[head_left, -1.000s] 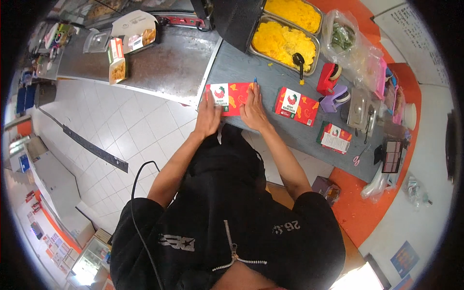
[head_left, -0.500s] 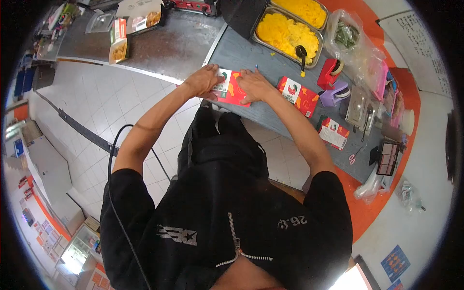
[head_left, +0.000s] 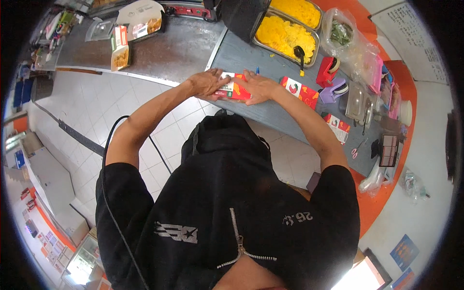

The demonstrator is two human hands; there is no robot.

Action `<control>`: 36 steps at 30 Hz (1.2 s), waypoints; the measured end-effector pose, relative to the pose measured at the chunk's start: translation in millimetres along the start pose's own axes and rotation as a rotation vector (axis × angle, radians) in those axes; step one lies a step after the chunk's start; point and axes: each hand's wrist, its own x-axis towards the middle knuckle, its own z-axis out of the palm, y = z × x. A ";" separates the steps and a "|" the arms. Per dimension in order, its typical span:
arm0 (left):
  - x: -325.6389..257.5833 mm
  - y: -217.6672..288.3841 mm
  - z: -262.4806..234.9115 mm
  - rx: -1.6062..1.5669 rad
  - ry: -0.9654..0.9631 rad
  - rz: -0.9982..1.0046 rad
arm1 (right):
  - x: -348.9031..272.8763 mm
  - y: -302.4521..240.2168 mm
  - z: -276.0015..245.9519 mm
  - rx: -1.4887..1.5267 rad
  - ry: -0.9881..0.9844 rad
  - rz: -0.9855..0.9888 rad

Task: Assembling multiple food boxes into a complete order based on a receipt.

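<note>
A red-and-white printed cardboard food box (head_left: pixel 238 87) is between my two hands at the near edge of the grey table. My left hand (head_left: pixel 207 84) grips its left end, with the fingers lying over the top. At the right end, my right hand (head_left: pixel 260 87) holds it with the thumb low on the near side and the fingers beyond. The fingers partly cover the print. Just right of my right hand lies a similar red-and-white carton (head_left: pixel 299 92), and a smaller matching one (head_left: pixel 337 127) sits further right.
Trays of yellow food (head_left: pixel 285 36) with a black spoon (head_left: pixel 299 55) stand at the back. Red (head_left: pixel 327 71) and purple (head_left: pixel 333 91) tape dispensers and pink scissors (head_left: pixel 355 152) are to the right. Filled open food boxes (head_left: pixel 121 55) rest on the dark counter at left.
The box's printed top looks narrower and a side panel with print now faces me, as if folded or tilted up. My hands have shifted slightly, still at its two ends.
</note>
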 end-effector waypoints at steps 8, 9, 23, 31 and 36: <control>-12.3 23.7 41.1 0.132 0.232 -0.044 | -27.4 -15.0 40.2 -0.203 0.163 0.005; -11.6 23.5 40.2 0.043 0.319 -0.023 | -30.8 -16.8 45.7 -0.198 0.164 0.024; 15.2 15.5 46.7 -0.178 0.332 0.061 | -63.8 -75.2 63.5 0.142 0.795 0.574; 35.0 36.3 22.8 -0.005 0.072 -0.028 | -213.3 97.6 66.2 1.461 1.925 1.239; 36.4 42.1 10.7 -0.001 0.049 -0.032 | -230.5 146.9 57.5 1.959 1.674 1.231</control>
